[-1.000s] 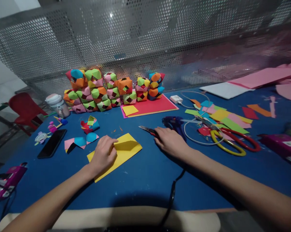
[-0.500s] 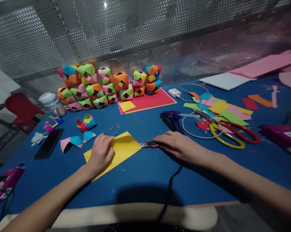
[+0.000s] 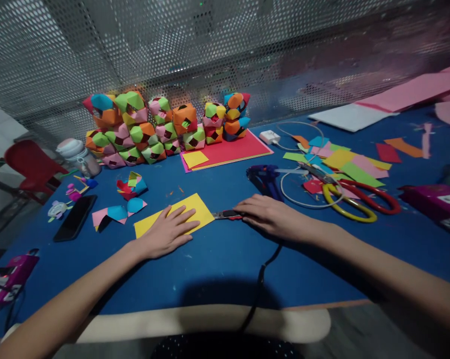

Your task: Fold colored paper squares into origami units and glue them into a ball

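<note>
One blue counter point(image 3: 225, 189) is supporting what I am observing. Colourful folded-paper models point(image 3: 131, 134) are standing stacked along its far side. Nearer, a yellow paper point(image 3: 201, 207) is lying on the surface. The left hand point(image 3: 168, 232) is resting on it, wide-spread, its grip clasping nothing. The right hand point(image 3: 269, 214) is holding a cutter point(image 3: 229, 214) in a closed grip, its tip meeting the paper's right-hand corner.

On the table point(image 3: 213, 262): paper sheet point(image 3: 199, 204) under the left hand point(image 3: 168, 232); at its right corner, craft knife point(image 3: 226, 215) in the right hand point(image 3: 267, 214); behind that hand, glue gun point(image 3: 268, 172); farther right, scissors point(image 3: 328, 179); far left, smartphone point(image 3: 75, 218).
</note>
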`<move>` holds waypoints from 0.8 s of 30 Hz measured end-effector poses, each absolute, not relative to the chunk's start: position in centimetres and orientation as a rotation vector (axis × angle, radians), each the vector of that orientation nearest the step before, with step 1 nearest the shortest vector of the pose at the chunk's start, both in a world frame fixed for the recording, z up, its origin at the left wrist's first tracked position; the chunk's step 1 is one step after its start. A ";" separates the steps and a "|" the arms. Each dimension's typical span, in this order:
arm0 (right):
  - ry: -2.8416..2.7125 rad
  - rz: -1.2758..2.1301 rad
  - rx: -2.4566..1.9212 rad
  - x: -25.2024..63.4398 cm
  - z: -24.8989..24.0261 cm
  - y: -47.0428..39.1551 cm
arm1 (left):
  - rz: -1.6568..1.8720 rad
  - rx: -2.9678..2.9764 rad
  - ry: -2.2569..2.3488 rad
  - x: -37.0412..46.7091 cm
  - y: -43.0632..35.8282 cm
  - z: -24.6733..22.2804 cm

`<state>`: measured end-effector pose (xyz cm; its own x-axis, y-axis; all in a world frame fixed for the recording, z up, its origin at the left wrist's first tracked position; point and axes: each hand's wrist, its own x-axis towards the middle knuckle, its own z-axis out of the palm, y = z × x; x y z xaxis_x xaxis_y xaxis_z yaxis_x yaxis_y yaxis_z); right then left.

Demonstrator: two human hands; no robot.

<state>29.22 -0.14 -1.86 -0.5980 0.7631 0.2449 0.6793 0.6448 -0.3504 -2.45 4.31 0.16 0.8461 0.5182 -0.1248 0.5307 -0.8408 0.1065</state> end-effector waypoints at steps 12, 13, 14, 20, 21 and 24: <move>-2.429 0.488 -1.036 30.0 -1.9 0.2 | -0.055 2.838 0.792 -2.7 5.7 -0.1; -2.428 0.498 -1.031 30.1 -1.9 0.2 | -0.060 2.835 0.795 -2.7 5.7 -0.1; -2.426 0.507 -1.027 30.1 -1.8 0.2 | -0.067 2.835 0.797 -2.7 5.7 -0.1; -2.414 0.512 -1.032 30.2 -1.8 -0.1 | -0.038 2.837 0.794 -2.7 5.7 -0.2; -2.415 0.508 -1.035 30.1 -1.8 -0.2 | -0.024 2.834 0.790 -2.7 5.7 -0.2; -2.412 0.479 -1.049 29.9 -2.1 -0.4 | 0.000 2.828 0.785 -2.7 5.7 -0.2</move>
<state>29.95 -0.43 -2.05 -0.6009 0.7509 0.2740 0.5893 0.6478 -0.4828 -2.71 5.69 -0.25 0.8586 0.5097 -0.0546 0.5097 -0.8373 0.1978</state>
